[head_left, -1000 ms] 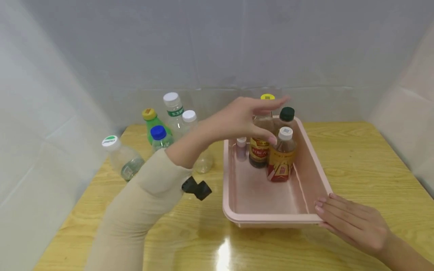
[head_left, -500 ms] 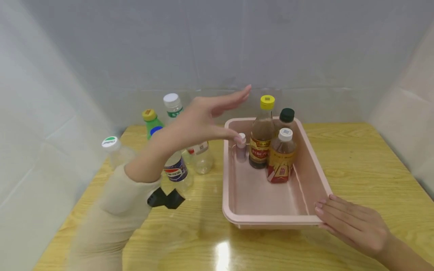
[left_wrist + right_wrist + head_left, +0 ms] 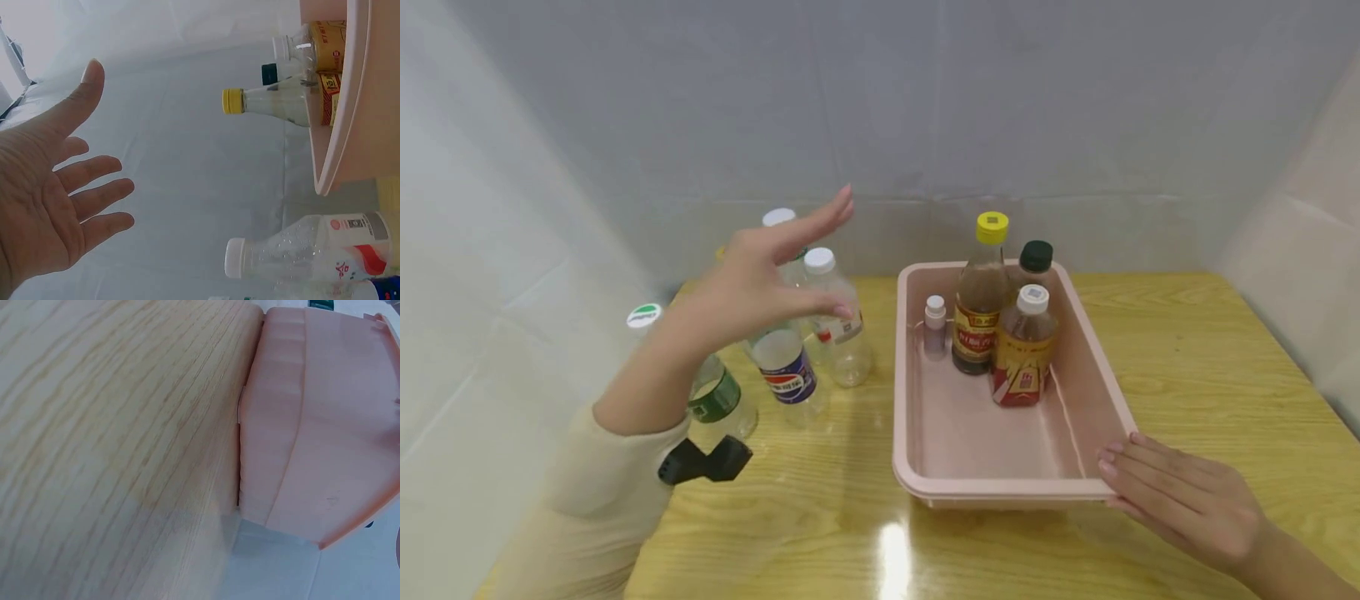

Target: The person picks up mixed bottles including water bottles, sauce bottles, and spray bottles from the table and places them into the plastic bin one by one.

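Observation:
Fingers and thumb spread wide, my left hand (image 3: 730, 296) hovers over the bottles on the left and holds nothing. Behind or below it stand a clear bottle with a white cap (image 3: 844, 333), a bottle with a blue Pepsi-type label (image 3: 787, 379) and a bottle with a green label (image 3: 718, 398). My right hand (image 3: 1187, 500) rests with straight fingers on the near right corner of a pink plastic basin (image 3: 1000, 487). Inside the basin are a yellow-capped sauce bottle (image 3: 979, 292), a white-capped drink bottle (image 3: 1024, 358), a dark-green-capped bottle (image 3: 1036, 257) and a small vial (image 3: 934, 325).
Everything stands on a wood-grain table (image 3: 820, 533) with pale sheeting (image 3: 880, 108) behind and at both sides. Partly covered by the left hand is another white-capped bottle (image 3: 779, 217) at the back. A white-and-green cap (image 3: 644, 316) shows at far left.
My left hand has moved left, away from the bottles in the basin, across to above the bottles on the table, staying spread. My right hand has kept its place on the basin corner.

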A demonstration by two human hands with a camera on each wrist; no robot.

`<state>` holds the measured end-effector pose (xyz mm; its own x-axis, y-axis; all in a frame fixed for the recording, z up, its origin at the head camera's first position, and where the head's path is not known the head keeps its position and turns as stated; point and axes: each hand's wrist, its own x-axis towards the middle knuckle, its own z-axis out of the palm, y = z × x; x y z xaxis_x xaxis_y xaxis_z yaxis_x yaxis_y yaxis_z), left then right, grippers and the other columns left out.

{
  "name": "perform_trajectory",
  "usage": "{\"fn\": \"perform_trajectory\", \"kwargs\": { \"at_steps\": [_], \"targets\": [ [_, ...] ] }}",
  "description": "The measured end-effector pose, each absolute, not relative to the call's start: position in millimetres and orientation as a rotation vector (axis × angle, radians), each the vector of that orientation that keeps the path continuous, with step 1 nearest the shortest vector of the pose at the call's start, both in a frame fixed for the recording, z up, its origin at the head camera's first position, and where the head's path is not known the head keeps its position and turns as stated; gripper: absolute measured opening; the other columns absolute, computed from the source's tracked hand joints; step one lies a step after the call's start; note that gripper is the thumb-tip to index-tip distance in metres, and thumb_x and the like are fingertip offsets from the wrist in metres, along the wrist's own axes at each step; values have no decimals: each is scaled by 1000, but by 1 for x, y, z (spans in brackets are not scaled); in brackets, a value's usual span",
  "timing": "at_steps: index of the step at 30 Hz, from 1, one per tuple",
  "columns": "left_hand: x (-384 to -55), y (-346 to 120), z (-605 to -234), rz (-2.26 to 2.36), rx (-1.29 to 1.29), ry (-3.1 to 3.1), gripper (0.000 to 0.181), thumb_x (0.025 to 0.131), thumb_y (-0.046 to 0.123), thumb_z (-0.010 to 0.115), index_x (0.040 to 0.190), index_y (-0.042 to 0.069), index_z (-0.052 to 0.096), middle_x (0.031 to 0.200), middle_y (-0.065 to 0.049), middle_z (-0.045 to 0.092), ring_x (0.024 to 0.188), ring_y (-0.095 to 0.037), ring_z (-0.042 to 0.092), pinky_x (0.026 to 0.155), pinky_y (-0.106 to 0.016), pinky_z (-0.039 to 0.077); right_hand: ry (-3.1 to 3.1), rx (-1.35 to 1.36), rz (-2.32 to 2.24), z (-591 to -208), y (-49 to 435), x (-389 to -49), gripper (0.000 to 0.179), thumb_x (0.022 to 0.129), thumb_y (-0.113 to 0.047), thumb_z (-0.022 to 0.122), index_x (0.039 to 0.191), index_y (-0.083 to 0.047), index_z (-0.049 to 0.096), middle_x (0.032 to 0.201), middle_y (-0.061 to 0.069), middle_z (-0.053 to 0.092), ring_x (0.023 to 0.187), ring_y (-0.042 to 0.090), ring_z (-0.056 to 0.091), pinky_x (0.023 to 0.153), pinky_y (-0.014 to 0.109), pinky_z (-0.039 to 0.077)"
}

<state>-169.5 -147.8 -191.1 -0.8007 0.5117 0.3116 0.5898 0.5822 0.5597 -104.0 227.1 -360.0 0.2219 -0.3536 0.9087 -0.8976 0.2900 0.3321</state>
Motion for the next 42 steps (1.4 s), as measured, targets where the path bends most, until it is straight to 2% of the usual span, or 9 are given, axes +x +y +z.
{"fn": "perform_trajectory", "kwargs": {
  "at_steps": [6, 13, 22, 28, 36, 40, 42],
  "targets": [
    [-160, -176, -191, -1026, -826, -2695, 93, 74, 16, 80, 148, 31, 26, 149, 2, 37, 138, -21, 33, 111, -43, 32, -1351, 1295, 580, -360, 227, -105, 19, 90, -12, 64, 95, 4, 73, 93, 18, 72, 93, 24, 70, 89, 32, 53],
    [-154, -198, -193, -987, -731, -2756, 94, 76, 16, 79, 146, 41, 22, 151, 8, 34, 138, -17, 33, 109, -43, 34, -1345, 1304, 574, -352, 224, -103, 19, 92, -11, 62, 99, 4, 72, 96, 18, 71, 98, 23, 68, 92, 30, 52],
    [-157, -212, -203, -999, -627, -2784, 96, 77, 19, 78, 146, 46, 16, 152, 7, 31, 136, -21, 37, 108, -40, 35, -1341, 1302, 581, -352, 224, -102, 19, 91, -12, 63, 98, 4, 72, 95, 17, 72, 97, 23, 69, 92, 30, 52],
    [-163, -220, -216, -997, -579, -2832, 93, 79, 24, 77, 145, 48, 16, 153, 6, 30, 137, -26, 35, 109, -45, 34, -1342, 1297, 574, -352, 224, -103, 20, 91, -12, 63, 98, 4, 72, 95, 17, 72, 97, 23, 69, 92, 30, 52],
    [-167, -226, -231, -1027, -613, -2845, 90, 81, 25, 75, 149, 38, 17, 154, -4, 25, 133, -45, 33, 104, -57, 36, -1346, 1310, 594, -364, 231, -106, 19, 90, -12, 65, 95, 5, 73, 93, 20, 71, 93, 26, 70, 90, 33, 53],
    [-170, -225, -243, -1058, -634, -2847, 89, 81, 26, 75, 149, 34, 18, 155, -3, 23, 136, -41, 30, 104, -56, 36, -1360, 1305, 596, -370, 235, -107, 20, 89, -13, 66, 94, 5, 73, 91, 19, 72, 91, 26, 70, 89, 34, 53],
    [-171, -225, -247, -1067, -635, -2838, 89, 81, 25, 75, 150, 31, 20, 155, -5, 24, 135, -41, 33, 103, -55, 37, -1362, 1307, 595, -370, 235, -107, 20, 90, -14, 66, 94, 4, 73, 91, 19, 72, 92, 26, 70, 90, 33, 53]
  ]
}}
